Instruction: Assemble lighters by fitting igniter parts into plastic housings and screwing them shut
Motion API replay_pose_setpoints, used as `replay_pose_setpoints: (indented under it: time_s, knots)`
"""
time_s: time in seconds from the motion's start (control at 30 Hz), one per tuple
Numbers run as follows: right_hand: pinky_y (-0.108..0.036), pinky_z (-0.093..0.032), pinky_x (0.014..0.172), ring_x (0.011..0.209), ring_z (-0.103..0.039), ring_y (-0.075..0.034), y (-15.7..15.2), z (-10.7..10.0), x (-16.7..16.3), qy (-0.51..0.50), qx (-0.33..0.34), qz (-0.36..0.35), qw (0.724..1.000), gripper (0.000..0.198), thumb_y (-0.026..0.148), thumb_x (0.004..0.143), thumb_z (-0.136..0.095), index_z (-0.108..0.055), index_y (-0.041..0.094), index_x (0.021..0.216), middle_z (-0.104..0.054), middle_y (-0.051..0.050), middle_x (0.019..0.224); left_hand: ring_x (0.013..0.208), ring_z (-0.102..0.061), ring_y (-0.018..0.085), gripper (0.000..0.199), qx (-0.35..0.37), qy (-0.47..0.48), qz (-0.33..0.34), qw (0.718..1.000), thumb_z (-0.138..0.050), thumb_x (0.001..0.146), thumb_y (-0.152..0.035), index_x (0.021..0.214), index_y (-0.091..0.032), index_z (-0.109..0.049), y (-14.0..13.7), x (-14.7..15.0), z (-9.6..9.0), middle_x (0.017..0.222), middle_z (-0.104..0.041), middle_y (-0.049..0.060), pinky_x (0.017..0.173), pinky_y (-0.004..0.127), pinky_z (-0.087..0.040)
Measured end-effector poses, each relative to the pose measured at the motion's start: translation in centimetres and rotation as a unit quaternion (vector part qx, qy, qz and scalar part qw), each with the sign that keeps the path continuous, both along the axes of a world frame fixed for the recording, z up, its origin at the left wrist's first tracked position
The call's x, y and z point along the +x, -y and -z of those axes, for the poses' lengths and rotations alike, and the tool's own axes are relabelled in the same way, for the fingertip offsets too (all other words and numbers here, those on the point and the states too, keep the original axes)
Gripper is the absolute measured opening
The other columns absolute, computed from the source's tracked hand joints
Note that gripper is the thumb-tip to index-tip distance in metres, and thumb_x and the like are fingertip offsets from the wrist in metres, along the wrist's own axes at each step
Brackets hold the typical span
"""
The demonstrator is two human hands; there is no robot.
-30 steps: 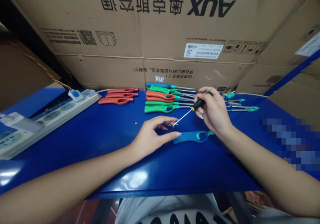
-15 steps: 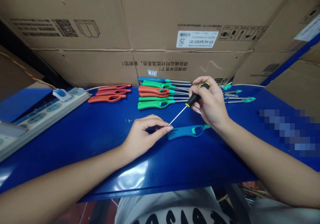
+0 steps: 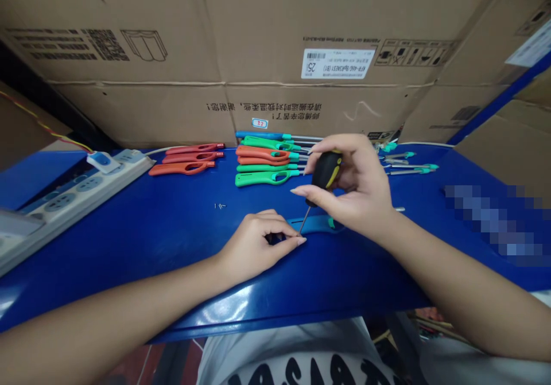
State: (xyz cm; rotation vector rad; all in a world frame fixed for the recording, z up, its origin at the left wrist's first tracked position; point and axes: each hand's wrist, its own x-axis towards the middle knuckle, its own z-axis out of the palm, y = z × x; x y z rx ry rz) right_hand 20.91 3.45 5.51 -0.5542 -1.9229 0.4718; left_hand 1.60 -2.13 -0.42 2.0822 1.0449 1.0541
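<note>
The right hand [image 3: 353, 193] grips a screwdriver [image 3: 325, 172] (tip down) over 1 blue lighter [image 3: 316, 224]; the left hand [image 3: 258, 244] pinches beside its tip.

— What's at the back of the blue worktop [image 3: 129, 224]?
— Cardboard boxes [image 3: 258, 58]. In front of them lie three red lighter shells [image 3: 185, 158] and stacked green and red lighters [image 3: 267, 161].
— And far left?
— A white power strip [image 3: 73, 190].

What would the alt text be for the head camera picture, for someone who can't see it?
A right hand holds a black and yellow screwdriver tip-down at the end of a blue plastic lighter body on a glossy blue table, where the left hand pinches beside the tip. Behind lie rows of orange long-nosed lighters, green ones and cardboard boxes.
</note>
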Motion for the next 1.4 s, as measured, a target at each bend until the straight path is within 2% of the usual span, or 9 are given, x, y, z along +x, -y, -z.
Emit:
replay_pose_setpoints:
  time_s: [0.13, 0.2, 0.33, 0.47, 0.63, 0.7, 0.9, 1.2, 1.4]
  knots:
    - [-0.035, -0.064, 0.078, 0.109, -0.067, -0.023, 0.7, -0.3, 0.2, 0.074, -0.041, -0.076, 0.993, 0.053, 0.029, 0.097, -0.060, -0.041, 0.028, 0.147, -0.061, -0.010, 0.135, 0.076, -0.067, 0.016, 0.008, 0.001, -0.008, 0.025, 1.000, -0.076, 0.089, -0.024, 0.084, -0.019, -0.079, 0.0, 0.0, -0.1, 0.080, -0.077, 0.002, 0.074, 0.030, -0.053]
    - [-0.034, -0.064, 0.078, 0.110, -0.067, -0.023, 0.7, -0.5, 0.2, 0.086, -0.072, -0.105, 0.988, 0.056, 0.028, 0.099, -0.057, -0.036, 0.028, 0.151, -0.059, -0.010, 0.139, 0.078, -0.068, 0.016, 0.008, 0.001, -0.011, 0.038, 0.999, -0.075, 0.089, -0.023, 0.085, -0.018, -0.079, 0.0, 0.0, -0.1, 0.082, -0.078, 0.002, 0.076, 0.031, -0.053]
    - [-0.026, -0.062, 0.062, 0.093, -0.070, -0.018, 0.6, -0.5, 0.1, 0.047, -0.082, -0.071, 0.993, 0.057, 0.030, 0.092, -0.070, -0.045, 0.031, 0.143, -0.057, -0.007, 0.140, 0.078, -0.067, 0.016, 0.007, 0.012, -0.004, 0.025, 1.000, -0.075, 0.089, -0.023, 0.086, -0.018, -0.078, -0.1, -0.2, -0.2, 0.082, -0.076, 0.002, 0.076, 0.030, -0.053]
    - [-0.024, -0.060, 0.056, 0.090, -0.070, -0.017, 0.6, -0.2, 0.0, 0.022, -0.051, -0.024, 0.998, 0.057, 0.030, 0.088, -0.074, -0.048, 0.032, 0.139, -0.054, -0.006, 0.143, 0.084, -0.068, 0.016, 0.005, 0.033, 0.018, 0.000, 0.999, -0.075, 0.089, -0.022, 0.091, -0.020, -0.079, -0.4, -0.4, -0.2, 0.088, -0.074, 0.002, 0.078, 0.029, -0.054]
    - [-0.026, -0.060, 0.057, 0.080, -0.070, -0.015, 0.3, 0.3, -0.1, 0.007, -0.036, 0.012, 0.999, 0.057, 0.032, 0.090, -0.072, -0.046, 0.034, 0.141, -0.059, -0.005, 0.136, 0.106, -0.068, 0.022, 0.033, 0.035, -0.005, -0.011, 0.999, -0.083, 0.081, -0.029, 0.111, -0.021, -0.073, -0.9, -0.7, -0.2, 0.111, -0.074, 0.006, 0.097, 0.037, -0.054]
    - [-0.027, -0.060, 0.057, 0.078, -0.071, -0.016, 0.2, 0.5, -0.1, 0.006, -0.035, 0.016, 0.999, 0.055, 0.033, 0.091, -0.070, -0.047, 0.035, 0.140, -0.060, -0.005, 0.135, 0.110, -0.068, 0.023, 0.037, 0.032, -0.029, -0.002, 0.999, -0.083, 0.080, -0.028, 0.115, -0.020, -0.070, -1.1, -0.9, -0.2, 0.116, -0.073, 0.007, 0.103, 0.040, -0.053]
    - [-0.027, -0.063, 0.062, 0.101, -0.071, -0.022, 0.0, 1.1, -0.3, 0.022, -0.023, 0.016, 0.999, 0.054, 0.033, 0.090, -0.070, -0.048, 0.032, 0.139, -0.054, -0.007, 0.145, 0.111, -0.070, 0.022, 0.034, 0.030, -0.076, 0.029, 0.996, -0.079, 0.084, -0.023, 0.115, -0.019, -0.068, -1.2, -1.0, 0.0, 0.118, -0.074, 0.007, 0.102, 0.037, -0.055]
    - [-0.029, -0.065, 0.062, 0.100, -0.070, -0.021, -0.1, 1.4, -0.2, 0.034, -0.005, 0.005, 0.999, 0.058, 0.031, 0.090, -0.071, -0.045, 0.029, 0.142, -0.054, -0.010, 0.146, 0.113, -0.068, 0.022, 0.031, 0.035, -0.096, 0.036, 0.994, -0.073, 0.087, -0.020, 0.118, -0.020, -0.068, -0.9, -0.9, 0.0, 0.118, -0.074, 0.006, 0.103, 0.038, -0.054]
    - [-0.040, -0.068, 0.083, 0.119, -0.066, -0.027, -0.2, 1.4, -0.1, 0.052, 0.026, -0.002, 0.998, 0.059, 0.028, 0.092, -0.069, -0.043, 0.029, 0.145, -0.054, -0.011, 0.147, 0.114, -0.068, 0.022, 0.029, 0.041, -0.089, 0.041, 0.994, -0.073, 0.088, -0.019, 0.116, -0.019, -0.068, -1.0, -0.9, 0.1, 0.118, -0.074, 0.007, 0.103, 0.038, -0.053]
